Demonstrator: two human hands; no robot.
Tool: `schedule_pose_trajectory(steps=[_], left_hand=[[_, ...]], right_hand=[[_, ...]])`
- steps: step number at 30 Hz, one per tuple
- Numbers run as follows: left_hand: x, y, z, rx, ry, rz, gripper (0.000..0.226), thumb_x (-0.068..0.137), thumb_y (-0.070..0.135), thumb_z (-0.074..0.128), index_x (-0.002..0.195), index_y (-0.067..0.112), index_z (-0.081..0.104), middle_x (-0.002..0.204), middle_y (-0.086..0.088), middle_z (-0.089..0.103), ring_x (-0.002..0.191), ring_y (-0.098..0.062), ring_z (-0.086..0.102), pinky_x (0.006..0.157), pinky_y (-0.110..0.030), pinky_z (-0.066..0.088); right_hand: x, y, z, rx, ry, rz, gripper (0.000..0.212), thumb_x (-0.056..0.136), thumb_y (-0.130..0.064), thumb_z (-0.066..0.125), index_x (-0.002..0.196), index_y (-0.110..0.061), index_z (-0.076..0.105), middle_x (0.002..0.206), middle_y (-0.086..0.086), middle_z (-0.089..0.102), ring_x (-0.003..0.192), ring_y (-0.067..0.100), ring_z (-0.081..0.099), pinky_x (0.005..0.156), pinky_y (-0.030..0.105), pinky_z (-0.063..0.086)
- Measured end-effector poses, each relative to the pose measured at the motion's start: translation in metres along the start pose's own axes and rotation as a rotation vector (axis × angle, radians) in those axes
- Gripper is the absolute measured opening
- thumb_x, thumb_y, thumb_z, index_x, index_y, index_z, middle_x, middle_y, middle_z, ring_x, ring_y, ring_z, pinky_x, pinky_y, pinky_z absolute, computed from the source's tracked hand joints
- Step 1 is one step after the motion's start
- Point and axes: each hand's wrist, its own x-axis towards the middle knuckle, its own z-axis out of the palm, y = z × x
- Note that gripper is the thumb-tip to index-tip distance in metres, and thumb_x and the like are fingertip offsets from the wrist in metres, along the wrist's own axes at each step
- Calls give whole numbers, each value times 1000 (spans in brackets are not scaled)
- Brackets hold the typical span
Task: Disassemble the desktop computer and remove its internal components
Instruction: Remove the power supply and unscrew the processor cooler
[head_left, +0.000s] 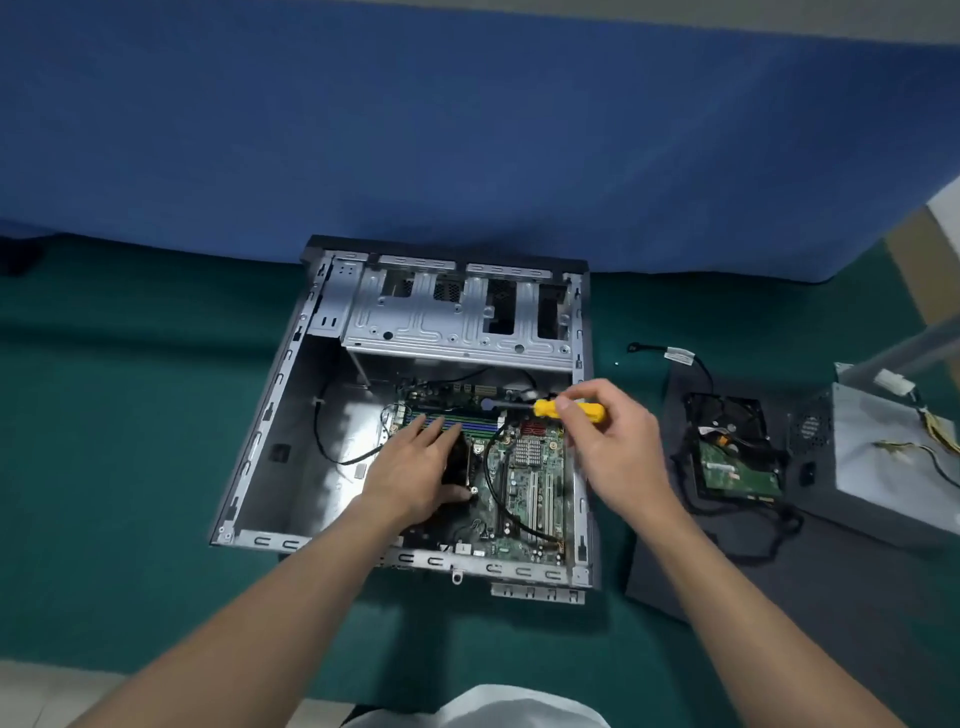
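At frame centre we see the ribbed grey-metal computer case (291, 395); our left hand (421, 467) lies flat, fingers loosely spread, on the black cooler (460, 467); our right hand (615, 441) pinches a yellow-handled screwdriver (569, 408).

Both bare forearms reach forward from the bottom of the view. The left hand (415, 467) lies palm down, fingers extended and slightly spread. The right hand (615, 447) is raised higher, thumb and fingers curled closed in a pinch grip.
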Motion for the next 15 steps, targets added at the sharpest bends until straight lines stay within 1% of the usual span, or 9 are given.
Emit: schedule_pose_trajectory(steps=[1,2,5,6,8,9,12,14,15], left_hand=[[0,0,0,13,-6,-11,95,83,63,57,155,27,6,162,-1,8,149,-23,2,121,-40,9],[0,0,0,12,-21,-29,94,83,64,56,154,29,6,162,0,6,149,-24,1,121,-41,9],[-1,-1,0,-70,-87,-96,92,83,63,57,153,40,2,162,9,-2,148,-33,-2,119,-48,15],[-1,-1,1,-89,-99,-102,91,84,63,56,152,42,0,162,10,-4,148,-35,-2,119,-48,15],[-4,-3,3,-75,-90,-83,92,83,66,53,152,41,-2,162,7,-5,148,-34,-5,119,-44,11],[-4,-4,3,-52,-73,-69,94,82,68,53,153,40,-3,162,6,-5,148,-31,-6,120,-42,8],[-4,-6,4,49,-21,7,106,76,71,57,154,32,-3,162,4,-5,148,-18,-11,121,-37,-1],[-2,-5,3,56,13,46,108,75,68,62,155,27,3,162,2,0,148,-14,-6,120,-33,-4],[0,-5,2,30,21,48,108,73,66,65,155,25,7,162,1,6,149,-15,0,119,-31,-2]], right_hand=[[5,0,6,-46,-38,-38,10,92,-27,60,83,-25,63,54,-7,57,44,4,46,43,20,39],[10,0,12,-93,-80,-68,12,92,-29,59,82,-22,62,52,-8,54,43,3,45,43,16,36],[23,2,27,-218,-169,-155,20,94,-30,56,77,-19,57,49,-9,49,42,4,47,42,13,33],[26,4,30,-256,-177,-185,21,94,-28,56,76,-19,55,49,-9,49,42,5,47,42,14,33],[32,8,36,-319,-186,-235,23,95,-26,54,74,-17,54,50,-7,51,39,7,46,40,15,32],[34,10,39,-348,-188,-257,24,95,-25,53,73,-15,53,50,-4,53,39,7,46,40,15,30],[36,15,44,-406,-198,-281,25,96,-25,50,74,-12,53,50,-2,53,40,13,49,40,25,35],[35,17,47,-413,-197,-275,24,96,-25,50,76,-13,53,52,-1,54,41,14,51,40,29,39],[35,18,47,-418,-189,-275,24,96,-25,49,76,-13,53,52,-1,55,42,15,52,40,30,40]])
